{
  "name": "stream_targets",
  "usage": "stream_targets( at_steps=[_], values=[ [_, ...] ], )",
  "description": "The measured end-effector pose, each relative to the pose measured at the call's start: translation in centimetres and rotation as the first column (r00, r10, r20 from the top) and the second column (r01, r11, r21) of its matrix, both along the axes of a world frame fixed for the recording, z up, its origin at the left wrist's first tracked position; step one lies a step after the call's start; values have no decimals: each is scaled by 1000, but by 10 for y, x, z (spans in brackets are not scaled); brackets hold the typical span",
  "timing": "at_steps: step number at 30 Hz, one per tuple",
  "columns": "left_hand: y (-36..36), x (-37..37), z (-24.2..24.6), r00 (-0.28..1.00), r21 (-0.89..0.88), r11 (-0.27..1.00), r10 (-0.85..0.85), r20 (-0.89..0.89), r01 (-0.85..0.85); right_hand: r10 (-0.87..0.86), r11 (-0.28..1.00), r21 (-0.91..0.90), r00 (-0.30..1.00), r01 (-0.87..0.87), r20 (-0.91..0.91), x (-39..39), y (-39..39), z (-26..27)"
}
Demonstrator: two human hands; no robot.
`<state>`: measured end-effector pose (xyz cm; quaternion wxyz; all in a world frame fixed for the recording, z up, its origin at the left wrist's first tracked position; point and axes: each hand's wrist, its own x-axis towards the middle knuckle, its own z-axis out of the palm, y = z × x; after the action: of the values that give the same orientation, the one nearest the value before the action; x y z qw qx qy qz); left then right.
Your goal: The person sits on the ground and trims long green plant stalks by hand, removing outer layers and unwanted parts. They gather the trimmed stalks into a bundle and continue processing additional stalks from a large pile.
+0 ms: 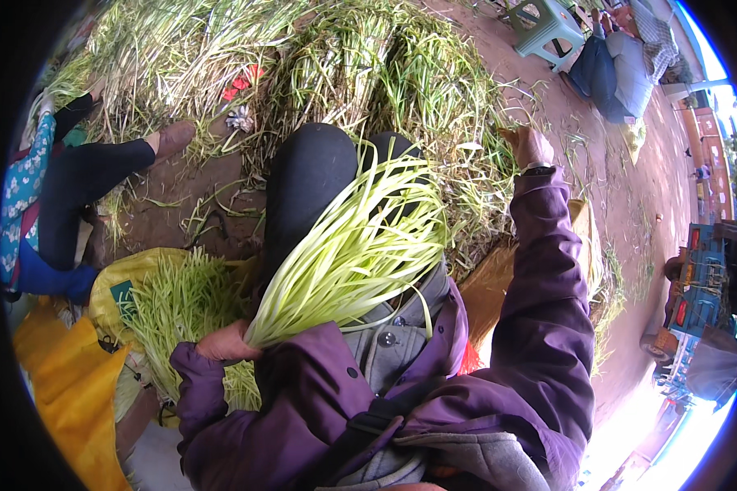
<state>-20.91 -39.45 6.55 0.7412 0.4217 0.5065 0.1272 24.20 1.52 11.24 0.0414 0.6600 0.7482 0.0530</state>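
A loose bundle of pale yellow-green leaf stalks, like blanched chives (356, 245), lies across my lap. Its narrow end is in my left hand (227, 344), at my left hip. My right hand (530, 147) is stretched forward to the right, at the edge of a large heap of greener, partly dry stalks (405, 80); the fingers point toward the heap, and whether they hold anything cannot be made out. More pale stalks (184, 301) stand in a yellow woven sack (107, 288) beside my left hand.
At the left a co-worker in a patterned blue top (37, 172) sits by the heap. An orange-yellow sheet (67, 380) lies lower left. A pale green plastic stool (546, 30) and another seated person (614, 73) are at the upper right. A blue vehicle (700, 282) stands far right.
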Motion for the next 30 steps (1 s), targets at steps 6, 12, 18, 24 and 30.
stream_targets(
  at_steps=[6, 12, 18, 24, 30],
  values=[
    [6, 7, 17, 997, -57, 998, -38, -74, 34, 466, 882, 187, 858, -432, -218, -56, -8, -1],
    [-1, 14, 31, 982, 19, 999, -40, -185, 44, 679, 500, 210, 229, -840, -698, -167, -17, 1],
    [0, 17, 38, 990, 34, 999, -8, -144, 13, 710, 405, -215, 454, -889, -538, -198, -19, -16],
    [6, 16, 41, 988, 12, 999, -33, -152, 36, 686, 346, -53, 291, -937, -667, -162, -20, 5],
    [2, 14, 35, 972, -44, 996, -81, -220, 73, 720, 654, 165, 541, -738, -435, -130, -40, 1]
  ],
)
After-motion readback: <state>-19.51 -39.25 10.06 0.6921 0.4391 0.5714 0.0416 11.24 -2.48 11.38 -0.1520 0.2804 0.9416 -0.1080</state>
